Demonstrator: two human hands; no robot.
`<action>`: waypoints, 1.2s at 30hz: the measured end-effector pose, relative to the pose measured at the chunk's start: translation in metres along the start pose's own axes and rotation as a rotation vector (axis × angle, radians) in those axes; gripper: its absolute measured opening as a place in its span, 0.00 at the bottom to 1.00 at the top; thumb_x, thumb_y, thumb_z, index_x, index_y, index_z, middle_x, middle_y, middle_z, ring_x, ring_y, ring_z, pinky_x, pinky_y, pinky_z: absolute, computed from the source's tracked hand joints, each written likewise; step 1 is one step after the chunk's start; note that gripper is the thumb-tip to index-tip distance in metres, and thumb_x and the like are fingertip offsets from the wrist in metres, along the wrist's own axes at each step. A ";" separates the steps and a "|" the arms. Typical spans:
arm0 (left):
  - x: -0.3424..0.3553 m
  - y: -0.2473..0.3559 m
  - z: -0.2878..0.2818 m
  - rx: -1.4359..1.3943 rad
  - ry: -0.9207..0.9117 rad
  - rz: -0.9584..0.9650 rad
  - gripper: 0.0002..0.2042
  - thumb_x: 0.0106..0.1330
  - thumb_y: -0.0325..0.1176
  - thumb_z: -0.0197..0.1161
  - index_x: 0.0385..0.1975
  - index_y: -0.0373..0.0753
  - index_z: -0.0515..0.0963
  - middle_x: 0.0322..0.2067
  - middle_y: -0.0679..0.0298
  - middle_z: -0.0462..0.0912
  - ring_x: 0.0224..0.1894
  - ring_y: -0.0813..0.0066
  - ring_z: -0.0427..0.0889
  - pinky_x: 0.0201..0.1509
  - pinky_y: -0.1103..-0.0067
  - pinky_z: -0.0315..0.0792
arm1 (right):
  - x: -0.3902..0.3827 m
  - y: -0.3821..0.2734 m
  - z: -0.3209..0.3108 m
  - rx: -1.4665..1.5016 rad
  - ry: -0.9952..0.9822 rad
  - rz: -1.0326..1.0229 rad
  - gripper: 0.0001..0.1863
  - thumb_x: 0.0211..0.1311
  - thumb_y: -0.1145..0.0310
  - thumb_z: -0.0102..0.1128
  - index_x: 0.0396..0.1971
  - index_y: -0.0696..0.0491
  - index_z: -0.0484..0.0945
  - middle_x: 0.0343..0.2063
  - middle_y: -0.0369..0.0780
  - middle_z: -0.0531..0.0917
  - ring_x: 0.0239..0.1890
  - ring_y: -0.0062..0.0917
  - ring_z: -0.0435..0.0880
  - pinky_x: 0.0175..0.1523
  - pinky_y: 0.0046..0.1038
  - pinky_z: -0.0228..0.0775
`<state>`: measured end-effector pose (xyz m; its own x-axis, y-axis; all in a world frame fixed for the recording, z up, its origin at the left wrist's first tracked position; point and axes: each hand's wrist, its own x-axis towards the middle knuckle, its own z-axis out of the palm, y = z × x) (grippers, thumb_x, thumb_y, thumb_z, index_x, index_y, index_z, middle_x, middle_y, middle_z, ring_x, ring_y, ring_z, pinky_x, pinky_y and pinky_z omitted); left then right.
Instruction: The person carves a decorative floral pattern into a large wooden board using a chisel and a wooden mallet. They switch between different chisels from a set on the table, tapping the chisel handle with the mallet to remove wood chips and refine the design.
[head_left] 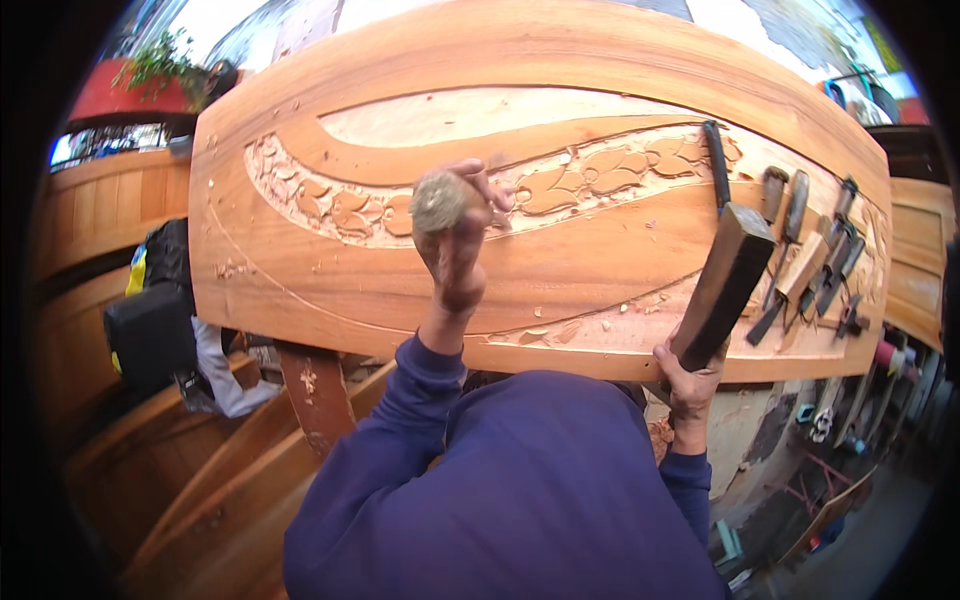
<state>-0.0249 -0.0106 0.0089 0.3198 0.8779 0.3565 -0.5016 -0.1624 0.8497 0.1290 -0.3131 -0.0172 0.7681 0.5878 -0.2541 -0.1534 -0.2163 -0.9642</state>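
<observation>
A wooden panel (520,290) spans the view, carved with a curved band of leaf shapes (620,166) strewn with pale chips. My left hand (455,245) grips a round-handled tool (440,205), seen end-on over the carving; its blade is hidden or blurred. My right hand (690,385) is closed around a long, dark squared wooden block (722,285), held over the panel's near right edge. To the right lies a group of chisels (800,270), and a dark long tool (715,165) lies across the band's right end.
At the left are stacked wooden panels (110,200), a black case (150,330) and a red planter (120,85) with leaves. A wooden support (315,395) stands under the panel. Another panel (915,260) leans at the right, with assorted tools and clutter (825,425) below.
</observation>
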 end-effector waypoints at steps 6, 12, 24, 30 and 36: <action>0.029 -0.016 0.045 -0.067 0.226 0.149 0.11 0.69 0.31 0.72 0.29 0.38 0.76 0.17 0.68 0.76 0.12 0.83 0.71 0.11 0.84 0.64 | 0.014 0.002 -0.017 -0.025 -0.055 0.073 0.27 0.52 0.80 0.73 0.53 0.53 0.75 0.36 0.34 0.82 0.37 0.19 0.81 0.47 0.25 0.76; 0.037 -0.044 0.060 -0.041 0.308 0.170 0.13 0.68 0.37 0.71 0.32 0.41 0.72 0.17 0.68 0.71 0.15 0.81 0.69 0.15 0.81 0.66 | 0.022 -0.002 -0.023 0.027 -0.152 0.095 0.28 0.51 0.79 0.74 0.54 0.54 0.74 0.37 0.35 0.82 0.39 0.20 0.81 0.47 0.25 0.75; 0.038 -0.060 0.056 -0.208 0.371 0.248 0.12 0.67 0.31 0.72 0.28 0.42 0.73 0.16 0.69 0.72 0.14 0.83 0.68 0.15 0.82 0.63 | 0.028 0.001 -0.028 0.008 -0.241 0.060 0.28 0.50 0.75 0.75 0.52 0.54 0.74 0.37 0.35 0.81 0.38 0.20 0.80 0.45 0.24 0.75; 0.036 -0.058 0.052 -0.077 0.369 0.188 0.14 0.69 0.37 0.67 0.27 0.43 0.69 0.16 0.68 0.69 0.15 0.79 0.69 0.14 0.78 0.66 | 0.030 0.008 -0.037 -0.041 -0.274 0.091 0.29 0.51 0.75 0.75 0.54 0.54 0.73 0.36 0.36 0.82 0.37 0.20 0.81 0.44 0.24 0.75; 0.035 -0.059 0.037 -0.105 0.439 0.078 0.11 0.70 0.38 0.65 0.32 0.42 0.70 0.16 0.69 0.69 0.15 0.80 0.67 0.15 0.79 0.64 | 0.023 -0.002 -0.026 0.012 -0.197 0.058 0.27 0.51 0.78 0.74 0.52 0.55 0.74 0.35 0.36 0.82 0.36 0.21 0.81 0.43 0.24 0.75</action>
<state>0.0458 0.0130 -0.0146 -0.0823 0.9762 0.2004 -0.5964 -0.2094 0.7749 0.1630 -0.3198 -0.0189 0.6211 0.7163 -0.3179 -0.2020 -0.2456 -0.9481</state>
